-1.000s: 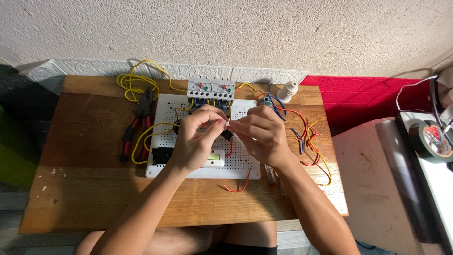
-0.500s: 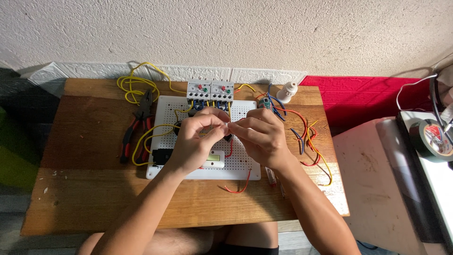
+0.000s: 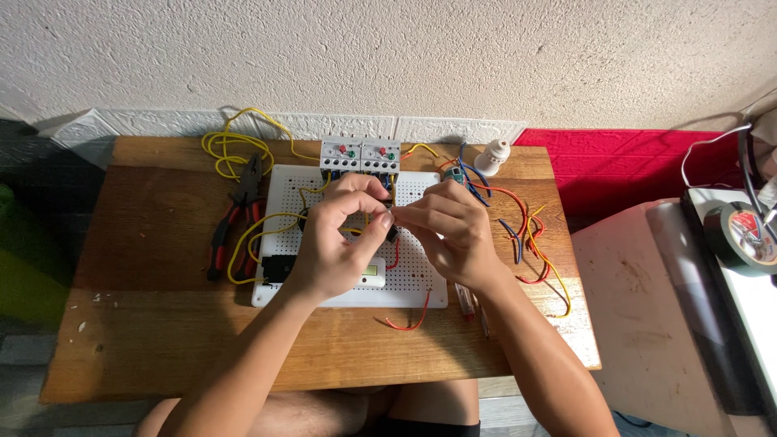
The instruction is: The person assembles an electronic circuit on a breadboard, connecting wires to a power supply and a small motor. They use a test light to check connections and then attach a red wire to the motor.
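Observation:
My left hand (image 3: 333,247) and my right hand (image 3: 450,231) meet fingertip to fingertip over the middle of a white perforated board (image 3: 421,279) on a wooden table (image 3: 137,324). Both pinch a small dark part (image 3: 392,231), which is mostly hidden by the fingers. Two grey relay modules (image 3: 360,154) with red and green buttons sit at the board's far edge, just beyond my fingers. A yellow wire (image 3: 255,235) loops across the board's left side. A small display module (image 3: 375,273) lies under my left hand, with a black block (image 3: 275,267) to its left.
Red-handled pliers (image 3: 233,212) and a coil of yellow wire (image 3: 229,146) lie left of the board. Loose red, blue and yellow wires (image 3: 526,235) spread to the right, near a white bulb (image 3: 494,154). A short red wire (image 3: 409,320) lies in front. A black tape roll (image 3: 740,235) rests far right.
Both hands stay together over the board; only the fingers shift slightly around the small part.

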